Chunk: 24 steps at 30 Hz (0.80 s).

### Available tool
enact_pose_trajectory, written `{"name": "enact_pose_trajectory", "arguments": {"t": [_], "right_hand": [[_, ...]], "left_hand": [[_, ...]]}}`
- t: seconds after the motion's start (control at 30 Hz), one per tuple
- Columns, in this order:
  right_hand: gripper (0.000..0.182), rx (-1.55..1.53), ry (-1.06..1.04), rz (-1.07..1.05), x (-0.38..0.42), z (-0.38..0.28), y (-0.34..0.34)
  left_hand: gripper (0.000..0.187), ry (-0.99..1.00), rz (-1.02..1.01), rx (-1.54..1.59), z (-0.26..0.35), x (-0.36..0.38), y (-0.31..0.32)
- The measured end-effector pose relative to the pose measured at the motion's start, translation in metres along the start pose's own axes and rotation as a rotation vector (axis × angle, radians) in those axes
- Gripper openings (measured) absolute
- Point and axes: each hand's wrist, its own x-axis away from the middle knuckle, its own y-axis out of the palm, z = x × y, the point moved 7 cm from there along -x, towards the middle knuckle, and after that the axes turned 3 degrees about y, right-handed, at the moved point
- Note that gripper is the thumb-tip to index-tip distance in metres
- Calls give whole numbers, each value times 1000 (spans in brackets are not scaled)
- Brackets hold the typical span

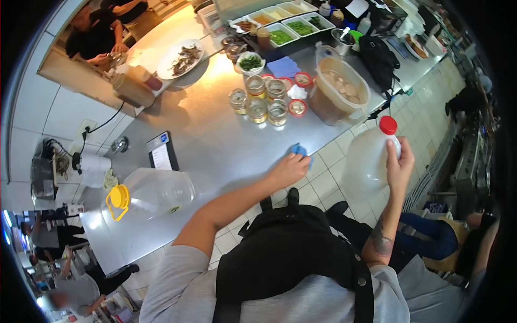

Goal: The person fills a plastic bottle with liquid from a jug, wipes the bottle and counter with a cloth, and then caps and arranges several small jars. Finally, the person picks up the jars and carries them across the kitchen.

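Note:
My left hand (290, 171) is closed around a crumpled blue cloth (300, 151) at the front edge of the steel counter (215, 145). Off the counter to the right, my right hand (399, 164) grips a large translucent plastic jug (366, 161) by its side. A red cap (388, 125) sits on top of the jug, which is held upright over the tiled floor. Left of my left arm, a big clear plastic bottle (161, 191) with a yellow cap and handle (118, 200) lies on the counter.
Several open glass jars (257, 109), red lids (297, 107) and a plastic tub of brown liquid (339, 89) stand toward the back right. Behind are trays of chopped greens (281, 36) and a white plate of food (182, 58). A clipboard (161, 152) lies left. Other people stand around.

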Motion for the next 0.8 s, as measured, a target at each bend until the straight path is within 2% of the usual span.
{"name": "enact_pose_trajectory", "arguments": {"t": [0.13, 0.33, 0.4, 0.53, 0.6, 0.67, 0.7, 0.8], "right_hand": [[23, -2, -13, 16, 2, -9, 9], [25, -1, 38, 10, 20, 8, -5], [25, 3, 55, 1, 28, 6, -9], [24, -17, 0, -30, 36, -12, -13], [19, -194, -13, -69, 37, -19, -8], [16, -396, 20, -118, 41, -37, 7], [14, -478, -32, -136, 40, -46, 19], [13, -545, -161, -187, 35, -81, 70]], "left_hand": [[11, 127, -105, -126, -1, 30, 12], [10, 73, -402, -201, 18, 80, 15], [11, -54, -670, -28, 14, 104, 23], [21, -535, -1156, -190, -81, 147, 13], [25, -684, -921, -27, -144, 149, -22], [24, -834, -751, 94, -180, 133, -67], [24, -901, -660, 156, -192, 129, -83], [30, -1111, -199, 196, -195, 172, -87]]}}
